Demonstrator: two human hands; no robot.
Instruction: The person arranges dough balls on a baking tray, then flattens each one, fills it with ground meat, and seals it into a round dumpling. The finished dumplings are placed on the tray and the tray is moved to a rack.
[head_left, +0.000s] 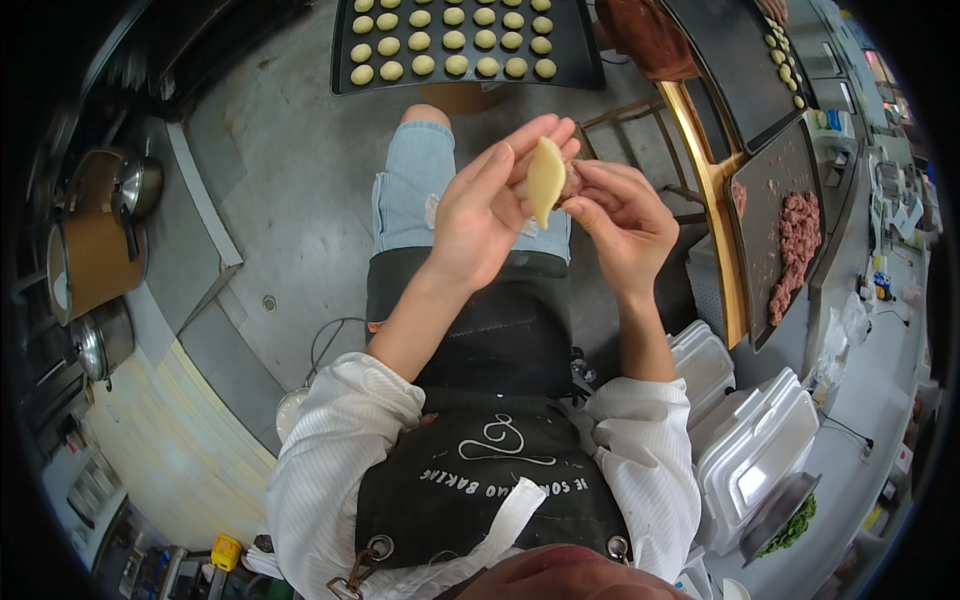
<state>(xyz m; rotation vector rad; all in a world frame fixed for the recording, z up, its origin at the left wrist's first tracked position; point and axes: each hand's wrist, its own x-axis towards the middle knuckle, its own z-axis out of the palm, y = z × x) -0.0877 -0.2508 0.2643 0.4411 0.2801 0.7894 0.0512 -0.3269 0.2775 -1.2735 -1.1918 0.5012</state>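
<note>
My left hand (476, 221) is raised over my lap, palm turned inward, with its fingers cupped around a flattened piece of pale yellow dough (546, 184). The dough appears nearly edge-on. Right behind it, a small lump of minced meat (572, 182) shows between the thumb and fingertips of my right hand (630, 221). Meat and dough sit close together, and the fingers partly cover where they meet. Beyond my knees, rows of pale dough balls (456, 64) lie on a dark baking tray (469, 85). More minced meat (796, 244) is heaped on another dark tray (756, 259) to my right.
Another baking tray (727, 60) at upper right carries small dough pieces (784, 71); another person's hand (774, 9) reaches its far end. A wooden edge (709, 202) runs beside the trays. Lidded plastic boxes (757, 450) stand at lower right. Pots (139, 184) sit at left.
</note>
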